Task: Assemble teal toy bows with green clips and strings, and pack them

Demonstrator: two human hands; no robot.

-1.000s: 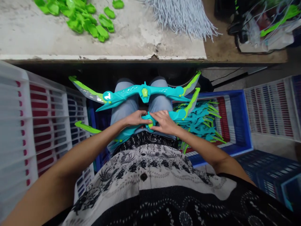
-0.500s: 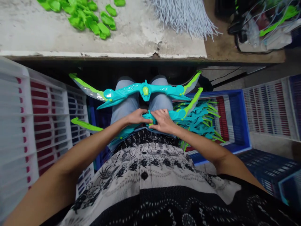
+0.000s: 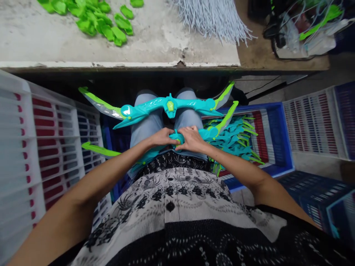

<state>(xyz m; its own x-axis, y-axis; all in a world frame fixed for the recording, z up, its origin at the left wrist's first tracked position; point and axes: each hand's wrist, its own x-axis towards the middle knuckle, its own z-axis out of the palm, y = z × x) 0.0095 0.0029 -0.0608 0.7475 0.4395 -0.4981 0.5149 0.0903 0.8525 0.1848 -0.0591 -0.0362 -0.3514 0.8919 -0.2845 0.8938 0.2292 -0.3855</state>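
A turquoise toy bow [image 3: 206,133] with lime-green tips lies across my lap, close to my waist. My left hand [image 3: 163,136] grips its middle from one side, thumb pressed near a small green piece at the centre. On the other side my right hand [image 3: 191,139] is closed round the same middle part, fingers bent over it. My forearm and hands hide much of this bow. A second toy bow [image 3: 149,107], turquoise with a green centre piece and grey-green limbs, rests across my knees, touched by neither hand.
On the worktable [image 3: 155,48] ahead lie loose green plastic pieces [image 3: 97,20] and a bundle of pale strings [image 3: 210,18]. A blue crate [image 3: 281,136] at the right holds many bows [image 3: 235,135]. White crates [image 3: 30,147] stand at the left, and a dark blue crate [image 3: 310,195] at the lower right.
The view has shifted slightly, so the table and crates sit a little further left. Both hands keep their hold on the near bow with hardly any movement.
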